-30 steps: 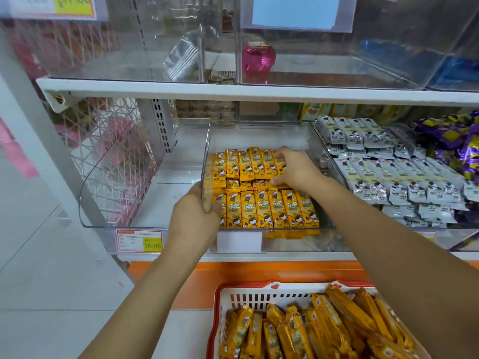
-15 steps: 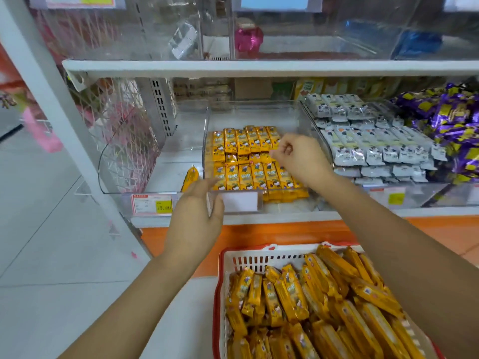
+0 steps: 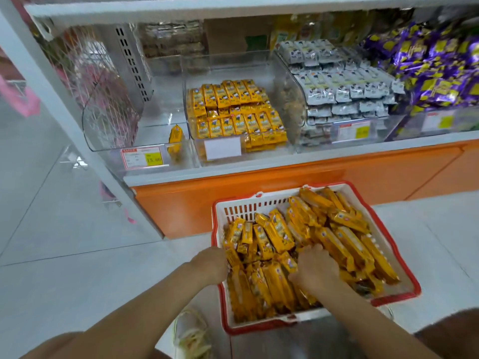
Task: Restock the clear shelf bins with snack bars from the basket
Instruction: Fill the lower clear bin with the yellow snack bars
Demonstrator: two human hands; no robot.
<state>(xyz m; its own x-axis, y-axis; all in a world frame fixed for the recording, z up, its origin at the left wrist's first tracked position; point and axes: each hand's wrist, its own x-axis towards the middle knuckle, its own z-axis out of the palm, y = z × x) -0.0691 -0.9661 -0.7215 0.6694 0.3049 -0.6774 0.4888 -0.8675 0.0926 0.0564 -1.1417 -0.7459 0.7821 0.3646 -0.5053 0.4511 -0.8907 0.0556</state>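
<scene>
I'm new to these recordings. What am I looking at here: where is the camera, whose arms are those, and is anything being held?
There is no machine. A person wears one wide-angle camera on the head, looking forward and down, so the arms at the bottom are their own. Both hands are down in a red-rimmed white basket on the floor, piled with yellow snack bars. The left hand is at the basket's left edge, and the right hand is buried among the bars. Whether either has closed on a bar cannot be told. Above, the middle clear bin on the shelf holds neat rows of the same bars. One lone bar stands in the bin to its left.
</scene>
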